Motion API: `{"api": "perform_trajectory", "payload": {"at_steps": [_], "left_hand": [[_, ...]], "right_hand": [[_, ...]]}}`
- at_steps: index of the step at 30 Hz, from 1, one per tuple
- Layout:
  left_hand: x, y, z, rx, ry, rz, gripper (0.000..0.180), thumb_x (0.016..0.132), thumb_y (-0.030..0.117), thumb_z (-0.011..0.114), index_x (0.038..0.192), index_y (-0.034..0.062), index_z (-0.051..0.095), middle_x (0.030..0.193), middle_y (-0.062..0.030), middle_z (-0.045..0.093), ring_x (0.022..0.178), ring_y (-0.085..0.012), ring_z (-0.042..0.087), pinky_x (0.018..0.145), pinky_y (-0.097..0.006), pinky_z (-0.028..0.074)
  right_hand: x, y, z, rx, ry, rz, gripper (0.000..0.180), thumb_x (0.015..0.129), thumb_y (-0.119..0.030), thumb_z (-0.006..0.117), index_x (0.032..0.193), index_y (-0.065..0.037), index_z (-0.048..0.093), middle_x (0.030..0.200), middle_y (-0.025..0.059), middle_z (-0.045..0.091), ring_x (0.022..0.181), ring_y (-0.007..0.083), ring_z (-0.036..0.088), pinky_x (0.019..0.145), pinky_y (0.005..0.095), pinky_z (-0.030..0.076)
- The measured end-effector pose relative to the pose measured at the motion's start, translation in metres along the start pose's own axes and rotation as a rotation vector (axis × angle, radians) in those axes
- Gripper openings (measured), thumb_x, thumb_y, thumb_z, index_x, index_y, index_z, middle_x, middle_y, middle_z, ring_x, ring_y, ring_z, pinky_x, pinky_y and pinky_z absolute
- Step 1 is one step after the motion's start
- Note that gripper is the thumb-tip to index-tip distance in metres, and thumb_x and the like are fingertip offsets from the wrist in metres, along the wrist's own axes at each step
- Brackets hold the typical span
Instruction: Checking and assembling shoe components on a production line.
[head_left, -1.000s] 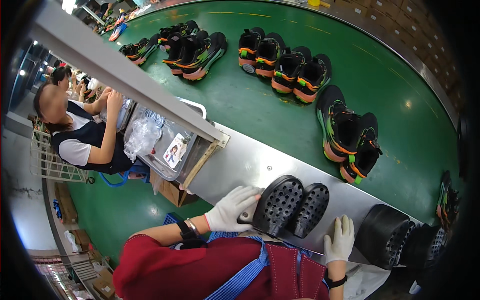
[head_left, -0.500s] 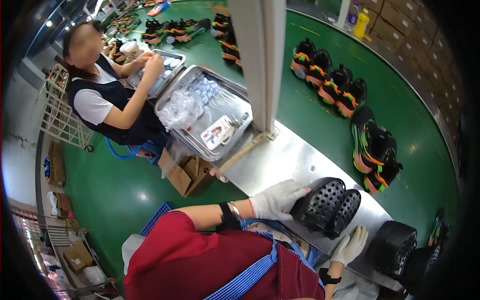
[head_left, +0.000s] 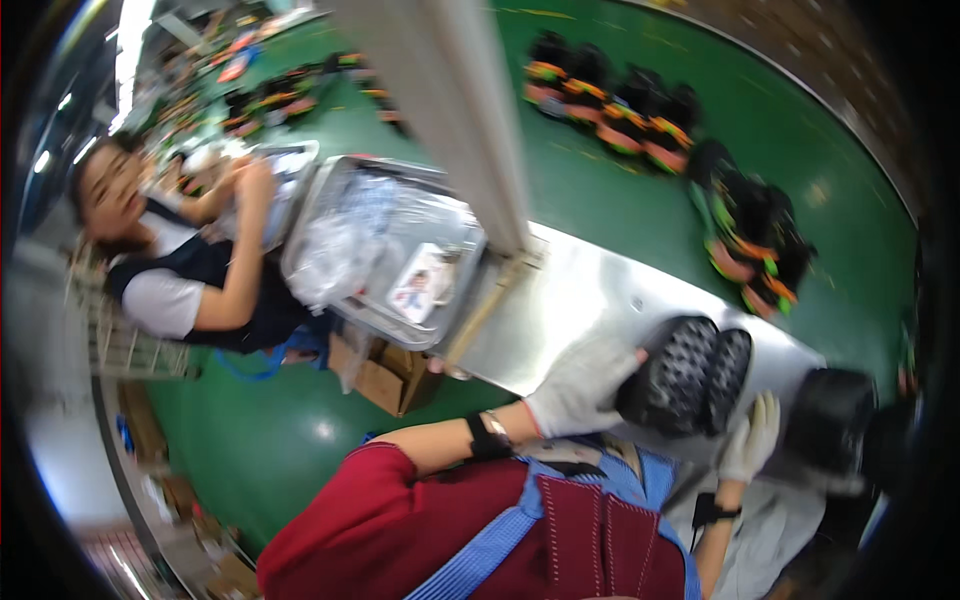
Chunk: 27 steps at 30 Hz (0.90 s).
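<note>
Gloved hands on a pair of black shoe soles at the steel bench

The left hand (head_left: pixel 580 385), in a white glove, lies curled over the near end of the pair of black studded soles (head_left: pixel 685 375), which rest tread-up on the steel bench (head_left: pixel 575 300) at about 4 o'clock in the view; the right hand (head_left: pixel 750 440), also gloved, sits at the pair's 5 o'clock, fingers up against the edge, though I cannot tell whether it grips or only steadies. I judge this a taking-hold step, and lifting would call for both hands closing on the pair together. Another black sole (head_left: pixel 835 415) sits at 3 o'clock of it. At 10 o'clock a metal tray (head_left: pixel 455 300) holds crumpled clear plastic bags (head_left: pixel 345 245) and a small card (blurred), with an open cardboard box (head_left: pixel 385 375) below it. Finished black-and-orange shoes (head_left: pixel 750 235) ride the green conveyor (head_left: pixel 620 190).
</note>
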<state>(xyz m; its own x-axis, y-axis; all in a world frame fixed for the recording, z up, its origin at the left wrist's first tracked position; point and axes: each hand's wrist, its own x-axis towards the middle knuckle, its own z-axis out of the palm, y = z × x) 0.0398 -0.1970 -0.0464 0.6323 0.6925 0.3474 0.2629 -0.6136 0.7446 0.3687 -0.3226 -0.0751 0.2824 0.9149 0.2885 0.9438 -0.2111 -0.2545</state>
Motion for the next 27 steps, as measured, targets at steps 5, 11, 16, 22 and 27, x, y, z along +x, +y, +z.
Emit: {"api": "perform_trajectory", "payload": {"at_steps": [5, 11, 16, 22, 27], "left_hand": [[-0.007, -0.003, -0.014, 0.172, 0.056, 0.031, 0.073, 0.062, 0.015, 0.077, 0.127, -0.0043, 0.047, 0.114, -0.0210, 0.057, 0.103, -0.0378, 0.057, 0.094, -0.045, 0.045], [-0.016, -0.006, -0.008, 0.130, 0.021, 0.040, 0.075, 0.061, 0.013, 0.075, 0.127, -0.0058, 0.046, 0.113, -0.0220, 0.056, 0.103, -0.0397, 0.056, 0.096, -0.044, 0.044], [-0.016, 0.003, -0.025, 0.145, -0.154, 0.021, 0.073, 0.067, 0.010, 0.065, 0.133, -0.0064, 0.040, 0.122, -0.0254, 0.050, 0.114, -0.0408, 0.049, 0.102, -0.044, 0.040], [0.049, -0.032, -0.053, 0.282, -0.037, 0.030, 0.052, 0.083, 0.015, 0.062, 0.131, 0.0007, 0.049, 0.130, -0.0200, 0.052, 0.118, -0.0306, 0.053, 0.099, -0.039, 0.045], [0.175, -0.050, -0.049, 0.060, 0.146, -0.110, 0.053, 0.087, 0.028, 0.061, 0.132, 0.0021, 0.050, 0.131, -0.0177, 0.053, 0.121, -0.0303, 0.053, 0.104, -0.036, 0.040]], "right_hand": [[0.006, -0.022, 0.013, 0.017, 0.065, -0.040, 0.036, 0.076, -0.004, 0.051, 0.110, 0.003, 0.062, 0.120, 0.0224, 0.059, 0.119, 0.0438, 0.049, 0.105, 0.0492, 0.036], [-0.011, -0.030, 0.008, -0.030, 0.088, 0.009, 0.035, 0.076, -0.009, 0.055, 0.109, 0.000, 0.063, 0.119, 0.0189, 0.060, 0.117, 0.0408, 0.051, 0.102, 0.0475, 0.039], [-0.003, -0.031, 0.002, -0.015, 0.107, -0.015, 0.034, 0.076, -0.008, 0.055, 0.109, -0.002, 0.064, 0.118, 0.0173, 0.060, 0.116, 0.0392, 0.051, 0.101, 0.0468, 0.040], [-0.005, -0.026, 0.004, -0.026, 0.119, 0.020, 0.035, 0.075, -0.010, 0.057, 0.108, -0.003, 0.065, 0.119, 0.0147, 0.061, 0.116, 0.0375, 0.051, 0.100, 0.0463, 0.040], [-0.003, -0.028, 0.001, -0.019, 0.112, 0.035, 0.035, 0.074, -0.010, 0.059, 0.108, -0.003, 0.065, 0.118, 0.0143, 0.061, 0.116, 0.0374, 0.052, 0.100, 0.0465, 0.041]]}}
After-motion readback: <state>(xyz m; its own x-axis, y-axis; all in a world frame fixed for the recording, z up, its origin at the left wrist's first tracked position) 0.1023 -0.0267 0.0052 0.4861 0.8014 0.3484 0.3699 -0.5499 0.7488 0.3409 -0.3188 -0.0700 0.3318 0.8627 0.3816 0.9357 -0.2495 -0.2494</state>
